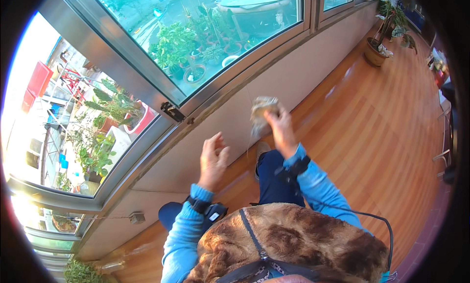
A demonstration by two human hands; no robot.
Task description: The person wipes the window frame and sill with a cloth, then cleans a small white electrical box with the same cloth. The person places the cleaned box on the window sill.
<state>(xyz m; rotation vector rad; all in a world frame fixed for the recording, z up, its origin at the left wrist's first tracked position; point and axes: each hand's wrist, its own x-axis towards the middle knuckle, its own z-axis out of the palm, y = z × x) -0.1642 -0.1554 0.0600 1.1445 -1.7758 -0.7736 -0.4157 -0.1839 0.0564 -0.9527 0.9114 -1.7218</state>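
My right hand (282,130) grips a bunched greyish cloth (263,108), whose loose end and a thin thread hang down in front of the wall. To its left, my left hand (213,160) is raised with curled fingers near the wall, and nothing shows in it. Beyond both hands runs the metal frame of a sliding window (235,72), with a dark latch (172,111) at its lower corner. The cloth is apart from the window frame. Its underside is blurred and partly hidden by my fingers.
A potted plant (376,53) stands on the wood-look floor (367,136) along the wall. A small box with a cord (137,217) is fixed low on the wall at left. Metal legs (442,156) show at the right edge, and a leafy plant (82,272) at lower left.
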